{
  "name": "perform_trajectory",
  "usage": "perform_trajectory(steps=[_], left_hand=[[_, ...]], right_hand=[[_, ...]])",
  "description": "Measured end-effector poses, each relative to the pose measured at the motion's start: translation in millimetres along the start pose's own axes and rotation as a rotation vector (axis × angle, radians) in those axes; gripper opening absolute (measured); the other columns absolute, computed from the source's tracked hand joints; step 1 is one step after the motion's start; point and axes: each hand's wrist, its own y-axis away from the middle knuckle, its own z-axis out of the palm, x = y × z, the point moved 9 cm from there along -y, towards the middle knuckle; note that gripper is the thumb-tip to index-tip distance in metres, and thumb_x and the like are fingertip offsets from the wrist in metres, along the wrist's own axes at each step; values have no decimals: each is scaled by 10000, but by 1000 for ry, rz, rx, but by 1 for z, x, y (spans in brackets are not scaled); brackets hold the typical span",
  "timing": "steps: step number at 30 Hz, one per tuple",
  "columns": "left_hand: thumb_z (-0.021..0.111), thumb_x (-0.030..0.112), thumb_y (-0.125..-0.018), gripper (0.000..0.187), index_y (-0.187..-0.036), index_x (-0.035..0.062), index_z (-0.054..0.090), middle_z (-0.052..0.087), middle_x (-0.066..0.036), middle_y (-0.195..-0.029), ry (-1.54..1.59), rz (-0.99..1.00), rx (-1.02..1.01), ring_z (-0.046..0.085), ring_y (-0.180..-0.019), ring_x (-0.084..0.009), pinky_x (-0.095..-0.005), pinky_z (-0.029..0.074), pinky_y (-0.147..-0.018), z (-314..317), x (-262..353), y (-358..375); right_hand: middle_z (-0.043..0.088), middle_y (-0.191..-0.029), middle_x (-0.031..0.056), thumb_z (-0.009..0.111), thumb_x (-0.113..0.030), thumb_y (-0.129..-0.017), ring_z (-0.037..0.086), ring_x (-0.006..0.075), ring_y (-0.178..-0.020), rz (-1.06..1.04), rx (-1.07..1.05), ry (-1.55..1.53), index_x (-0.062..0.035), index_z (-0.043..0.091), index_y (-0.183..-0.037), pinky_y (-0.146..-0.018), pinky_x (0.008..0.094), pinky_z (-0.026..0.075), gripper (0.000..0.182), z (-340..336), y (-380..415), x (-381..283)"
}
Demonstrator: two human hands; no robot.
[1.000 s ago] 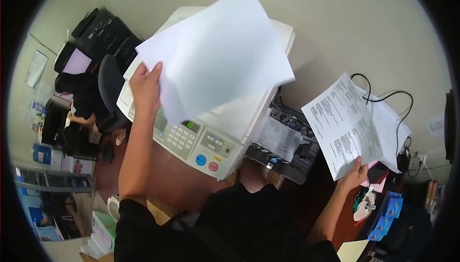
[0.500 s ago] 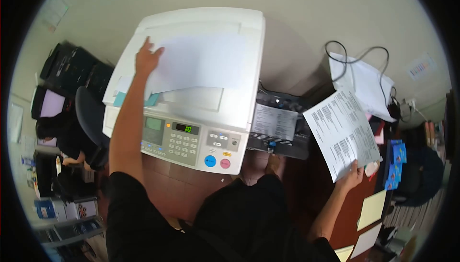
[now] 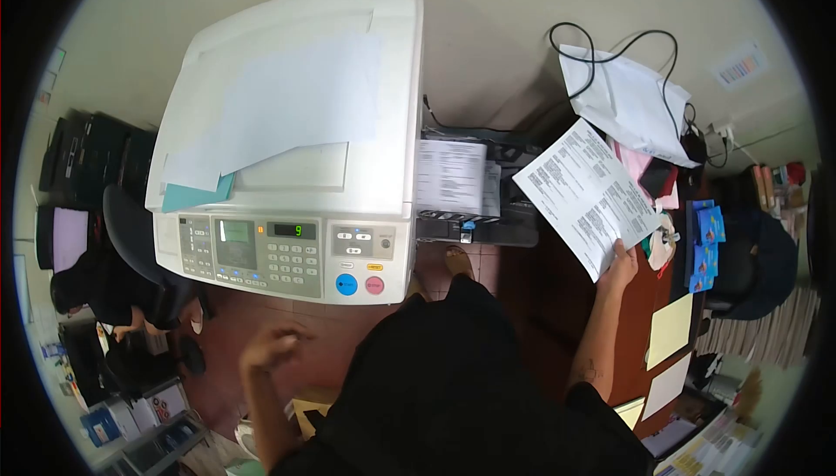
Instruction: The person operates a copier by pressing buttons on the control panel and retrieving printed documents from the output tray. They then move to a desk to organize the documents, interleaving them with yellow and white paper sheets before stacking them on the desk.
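A printed sheet is held aslant in the air by the right hand, to the right of the output tray of an office copier; whether one leaf or several is held cannot be told. The sheet is pinched near its lower corner, with the thumb laid on the printed face and the other fingers hidden beneath. The left hand, blurred by motion, is seen in front of the copier over the tiled floor, its fingers loosely bent and apart, with nothing visible between them. The sheet is judged to be very light and thin, stiff enough to be carried nearly flat from one corner, yet easily creased if pressed hard or bent sharply. A light pinch at the margin is judged sufficient; better support would be given by a second grip at the opposite edge. Dry, smooth paper is expected to slide readily, so the blank sheet, laid on the copier lid and overlapping a teal sheet, could be shifted by a slight touch; it would best be taken by an edge. Printed pages are held in the output tray, where they would best be grasped by their edges together.
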Motion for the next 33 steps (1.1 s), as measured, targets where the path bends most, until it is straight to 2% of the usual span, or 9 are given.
perform_trajectory(steps=[3, 7, 14, 21, 23, 26, 27, 30, 33], left_hand=[[731, 278, -842, 408, -1148, 17, 664, 703, -109, -1025, -247, -568, 315, 650, -731, -151, -275, 519, -560, -6, -194, -23], [712, 262, -865, 391, -1175, 30, 655, 690, -99, -1002, -92, -560, 425, 645, -752, -159, -298, 521, -564, 44, -319, -7], [678, 234, -906, 366, -1221, 51, 638, 666, -82, -962, 144, -386, 596, 636, -788, -172, -338, 526, -571, 56, -327, -35], [695, 232, -884, 345, -1185, 64, 672, 682, -77, -904, -69, -391, 582, 631, -750, -148, -326, 524, -603, 46, -242, -75], [720, 226, -851, 357, -1177, 86, 678, 692, -87, -938, -216, -259, 534, 651, -780, -181, -327, 537, -648, 26, -261, -85], [758, 217, -800, 384, -1164, 119, 687, 706, -101, -988, -946, 272, 389, 681, -824, -230, -328, 555, -714, 6, -273, -102], [772, 216, -778, 415, -1175, 138, 685, 706, -107, -1036, -1169, 196, 341, 689, -862, -251, -332, 561, -750, 5, -278, -107], [788, 211, -726, 485, -1196, 183, 671, 665, -113, -1179, -253, -649, 521, 660, -1019, -292, -354, 537, -885, -14, -306, -87], [772, 226, -723, 453, -1163, 167, 678, 644, -125, -1218, -600, -362, 333, 636, -1074, -289, -377, 525, -906, -36, -323, -114]], right_hand=[[664, -1098, 175, 549, 37, -909, 654, 216, -934, 16, -38, 45, 117, 592, -1178, -864, 307, 502, 284, 14, -31, 13], [662, -1099, 167, 554, 34, -908, 656, 215, -916, 92, -189, 87, 109, 593, -1186, -838, 309, 515, 291, 49, -67, 51], [635, -1167, 165, 557, 36, -906, 633, 236, -1015, 188, -285, 75, 99, 547, -1262, -906, 339, 495, 361, 86, -71, 81], [671, -1088, 146, 593, 38, -888, 654, 221, -930, 193, -204, 169, 80, 616, -1155, -863, 325, 508, 272, 70, -79, 111], [684, -1065, 144, 567, 41, -904, 666, 203, -905, 165, -230, 169, 84, 634, -1118, -837, 307, 517, 228, 70, -76, 116], [678, -1071, 135, 573, 28, -905, 652, 193, -926, 170, -256, 184, 86, 623, -1146, -843, 302, 503, 253, 75, -66, 111], [678, -1073, 134, 572, 29, -905, 652, 192, -927, 177, -258, 181, 85, 623, -1146, -843, 302, 502, 253, 76, -63, 110], [676, -1081, 131, 569, 30, -909, 653, 188, -926, 180, -274, 186, 78, 623, -1146, -838, 300, 504, 248, 79, -57, 107], [677, -1082, 134, 569, 28, -916, 655, 190, -924, 214, -268, 174, 72, 621, -1150, -836, 301, 506, 244, 78, -55, 109]])
